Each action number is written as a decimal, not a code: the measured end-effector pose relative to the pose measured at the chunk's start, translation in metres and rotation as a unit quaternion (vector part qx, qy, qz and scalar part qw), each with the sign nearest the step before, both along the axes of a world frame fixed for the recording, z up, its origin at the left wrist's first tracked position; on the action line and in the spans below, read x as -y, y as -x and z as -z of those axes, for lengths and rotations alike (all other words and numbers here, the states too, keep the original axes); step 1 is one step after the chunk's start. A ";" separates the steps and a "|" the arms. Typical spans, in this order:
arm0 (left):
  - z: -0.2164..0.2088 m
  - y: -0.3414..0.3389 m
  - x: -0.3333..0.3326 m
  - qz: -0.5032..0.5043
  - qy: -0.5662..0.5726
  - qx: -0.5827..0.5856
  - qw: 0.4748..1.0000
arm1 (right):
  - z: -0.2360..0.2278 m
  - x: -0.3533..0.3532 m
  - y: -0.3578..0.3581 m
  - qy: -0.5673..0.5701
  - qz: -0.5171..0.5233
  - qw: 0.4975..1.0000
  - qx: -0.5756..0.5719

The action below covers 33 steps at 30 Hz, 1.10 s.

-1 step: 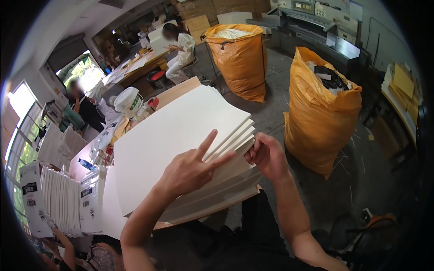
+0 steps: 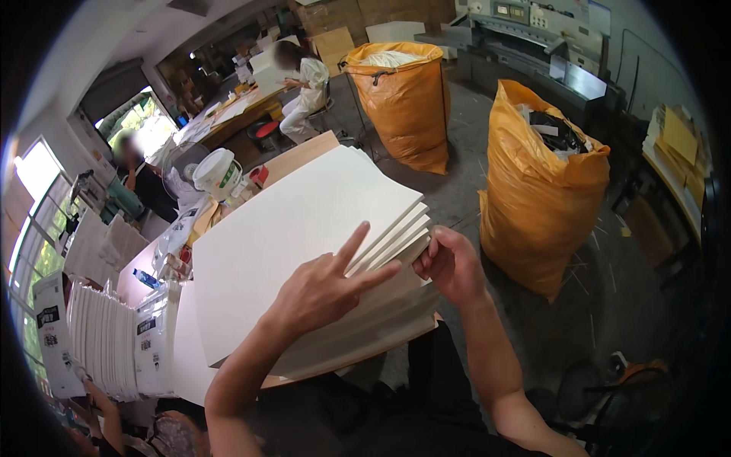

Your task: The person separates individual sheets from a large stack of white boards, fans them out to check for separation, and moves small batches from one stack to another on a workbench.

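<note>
A thick stack of large white sheets (image 2: 297, 221) lies on a wooden tabletop (image 2: 301, 156) in front of me. My left hand (image 2: 320, 293) rests flat on the top sheet near its right corner, with index and middle finger spread apart and pointing toward the fanned edges. My right hand (image 2: 449, 266) is curled at that corner, thumb and fingers pinching the edges of a few sheets. The upper sheets are fanned into steps at that corner.
Two tall, full orange sacks stand on the floor, one to the right (image 2: 548, 190) and one further back (image 2: 403, 99). A white bucket (image 2: 213, 171) sits at the table's far end. More white sheets (image 2: 99, 343) stand at left. A seated person (image 2: 304, 84) works behind.
</note>
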<state>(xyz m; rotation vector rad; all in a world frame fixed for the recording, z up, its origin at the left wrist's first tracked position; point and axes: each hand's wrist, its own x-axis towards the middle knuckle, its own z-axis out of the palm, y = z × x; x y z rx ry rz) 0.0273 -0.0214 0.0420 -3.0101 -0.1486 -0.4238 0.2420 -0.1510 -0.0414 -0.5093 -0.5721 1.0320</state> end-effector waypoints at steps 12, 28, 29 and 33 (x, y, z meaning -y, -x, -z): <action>0.006 0.008 0.007 -0.041 0.044 0.070 0.996 | -0.015 -0.005 0.011 0.107 0.064 0.986 0.114; 0.001 0.009 0.001 -0.043 0.046 0.036 0.997 | -0.011 -0.001 0.008 0.057 0.047 0.995 0.070; 0.002 0.009 0.001 -0.046 0.034 0.035 0.998 | -0.011 -0.002 0.009 0.041 0.045 0.997 0.045; 0.001 0.007 0.006 -0.038 0.019 0.035 0.998 | -0.017 -0.004 0.015 0.125 0.100 0.962 0.221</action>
